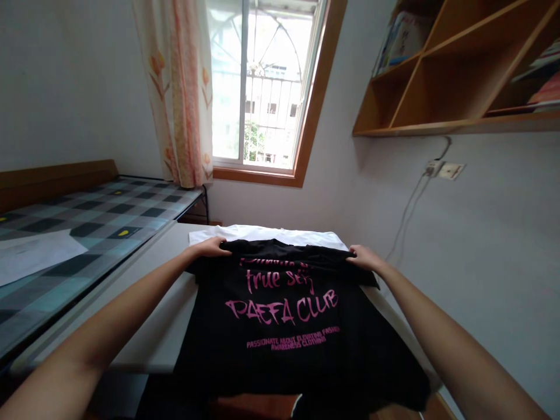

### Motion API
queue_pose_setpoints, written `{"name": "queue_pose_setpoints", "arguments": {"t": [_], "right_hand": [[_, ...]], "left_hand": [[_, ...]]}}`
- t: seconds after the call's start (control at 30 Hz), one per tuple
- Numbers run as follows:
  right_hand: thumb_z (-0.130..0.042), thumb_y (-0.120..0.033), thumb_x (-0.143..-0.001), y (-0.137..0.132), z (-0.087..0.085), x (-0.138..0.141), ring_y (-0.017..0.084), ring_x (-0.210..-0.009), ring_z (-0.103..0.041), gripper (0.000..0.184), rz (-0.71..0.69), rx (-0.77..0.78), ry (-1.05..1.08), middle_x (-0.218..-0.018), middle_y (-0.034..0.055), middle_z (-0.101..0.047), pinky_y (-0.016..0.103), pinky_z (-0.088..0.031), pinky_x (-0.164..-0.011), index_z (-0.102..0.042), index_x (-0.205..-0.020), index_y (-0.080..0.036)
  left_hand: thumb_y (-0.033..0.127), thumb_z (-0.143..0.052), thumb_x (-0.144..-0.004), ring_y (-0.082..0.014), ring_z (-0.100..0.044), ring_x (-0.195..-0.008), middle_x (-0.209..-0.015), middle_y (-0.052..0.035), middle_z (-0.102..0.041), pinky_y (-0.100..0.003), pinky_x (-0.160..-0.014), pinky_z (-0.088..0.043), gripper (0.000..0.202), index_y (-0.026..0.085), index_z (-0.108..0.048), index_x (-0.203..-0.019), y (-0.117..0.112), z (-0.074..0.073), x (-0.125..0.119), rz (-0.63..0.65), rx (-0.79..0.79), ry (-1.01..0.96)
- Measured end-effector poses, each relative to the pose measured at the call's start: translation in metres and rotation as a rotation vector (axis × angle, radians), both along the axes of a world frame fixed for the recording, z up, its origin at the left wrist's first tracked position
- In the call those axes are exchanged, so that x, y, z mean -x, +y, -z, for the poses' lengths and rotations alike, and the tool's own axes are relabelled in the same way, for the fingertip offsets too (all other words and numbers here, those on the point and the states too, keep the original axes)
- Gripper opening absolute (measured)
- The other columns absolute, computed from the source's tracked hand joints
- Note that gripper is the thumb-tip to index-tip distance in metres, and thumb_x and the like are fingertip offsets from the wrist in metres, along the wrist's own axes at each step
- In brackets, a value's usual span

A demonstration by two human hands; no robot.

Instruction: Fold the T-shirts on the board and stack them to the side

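A black T-shirt point(280, 359) with pink lettering is stretched between my two hands, its lower part hanging over the near edge of a light table point(161, 326). My left hand point(213, 247) grips the shirt's upper left shoulder area, fingers closed on the cloth. At the upper right shoulder, my right hand point(364, 256) pinches the fabric in the same way. The top line of lettering is partly hidden in a fold. Behind the black shirt, a white garment point(301, 236) lies flat at the table's far end.
To the left stands a bed point(100, 201) with a checked cover and a sheet of paper point(41, 254) on it. A curtain point(186, 93) hangs beside the window point(266, 87). Wooden shelves point(455, 87) holding books are on the right wall, above a socket point(450, 170) with a cord.
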State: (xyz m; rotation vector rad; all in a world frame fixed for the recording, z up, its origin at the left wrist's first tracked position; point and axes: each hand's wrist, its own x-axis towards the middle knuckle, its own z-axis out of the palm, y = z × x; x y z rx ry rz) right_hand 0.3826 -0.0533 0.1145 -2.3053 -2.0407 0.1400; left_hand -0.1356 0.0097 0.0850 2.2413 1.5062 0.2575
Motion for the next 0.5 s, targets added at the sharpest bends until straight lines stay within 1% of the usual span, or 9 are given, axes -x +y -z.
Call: {"name": "queue_pose_setpoints", "arguments": {"t": [0.07,0.13,0.2,0.27,0.3,0.37,0.43,0.5], "right_hand": [[-0.062,-0.04,-0.079,0.006,0.003,0.007,0.032,-0.105,-0.063,0.032,0.056,-0.008,-0.078,-0.111,0.0141,-0.069,0.045,-0.046,-0.087,-0.068,-0.103,-0.019],[-0.058,-0.052,-0.08,0.012,0.003,0.015,0.035,-0.11,-0.06,0.044,0.089,0.002,-0.107,-0.116,0.0163,-0.067,0.052,-0.042,-0.092,-0.067,-0.109,-0.019],[-0.054,-0.061,-0.081,0.019,0.004,0.024,0.036,-0.112,-0.059,0.054,0.09,0.019,-0.1,-0.118,0.0176,-0.067,0.054,-0.04,-0.095,-0.067,-0.112,-0.018],[-0.049,-0.064,-0.083,0.028,0.008,0.032,0.035,-0.113,-0.059,0.058,0.076,0.035,-0.095,-0.119,0.018,-0.066,0.053,-0.04,-0.096,-0.066,-0.113,-0.018],[-0.047,-0.063,-0.084,0.033,0.011,0.035,0.035,-0.113,-0.059,0.058,0.066,0.037,-0.095,-0.119,0.0181,-0.066,0.053,-0.04,-0.096,-0.066,-0.113,-0.017],[-0.049,-0.058,-0.085,0.041,0.017,0.04,0.034,-0.112,-0.059,0.052,0.059,0.035,-0.09,-0.119,0.0177,-0.066,0.051,-0.041,-0.095,-0.066,-0.114,-0.017],[-0.056,-0.046,-0.083,0.048,0.022,0.041,0.031,-0.109,-0.061,0.043,0.057,0.051,-0.054,-0.118,0.0161,-0.067,0.045,-0.044,-0.092,-0.067,-0.114,-0.018],[-0.059,-0.033,-0.08,0.053,0.023,0.039,0.029,-0.106,-0.063,0.035,0.072,0.08,-0.014,-0.114,0.014,-0.068,0.039,-0.047,-0.087,-0.069,-0.11,-0.019]], "left_hand": [[0.059,-0.058,-0.069,-0.0236,-0.064,-0.082,-0.088,-0.0068,-0.072,-0.028,-0.069,-0.046,0.046,0.017,-0.068,-0.083,0.006,-0.001,-0.003,-0.013,-0.02,-0.006],[0.061,-0.053,-0.073,-0.0227,-0.063,-0.078,-0.082,-0.0066,-0.071,-0.027,-0.066,-0.045,0.047,0.017,-0.068,-0.076,0.015,-0.002,-0.007,-0.027,-0.07,-0.004],[0.053,-0.051,-0.076,-0.0226,-0.063,-0.079,-0.081,-0.0064,-0.071,-0.027,-0.067,-0.046,0.041,0.016,-0.068,-0.078,0.024,-0.001,-0.012,-0.039,-0.111,-0.008],[0.04,-0.05,-0.077,-0.0229,-0.065,-0.083,-0.087,-0.0071,-0.072,-0.027,-0.072,-0.048,0.032,0.016,-0.069,-0.084,0.031,0.003,-0.016,-0.047,-0.125,-0.014],[0.033,-0.05,-0.076,-0.0229,-0.065,-0.087,-0.092,-0.0077,-0.072,-0.027,-0.075,-0.048,0.029,0.016,-0.07,-0.089,0.034,0.006,-0.018,-0.052,-0.128,-0.017],[0.021,-0.049,-0.072,-0.0227,-0.064,-0.095,-0.102,-0.0083,-0.071,-0.027,-0.083,-0.048,0.033,0.016,-0.069,-0.098,0.038,0.011,-0.023,-0.059,-0.134,-0.028],[0.012,-0.047,-0.068,-0.0216,-0.063,-0.102,-0.109,-0.0074,-0.069,-0.027,-0.089,-0.046,0.044,0.017,-0.067,-0.107,0.04,0.015,-0.025,-0.069,-0.141,-0.036],[0.007,-0.046,-0.065,-0.0208,-0.061,-0.103,-0.108,-0.0066,-0.068,-0.026,-0.091,-0.046,0.05,0.018,-0.065,-0.109,0.043,0.015,-0.024,-0.097,-0.146,-0.018]]}}
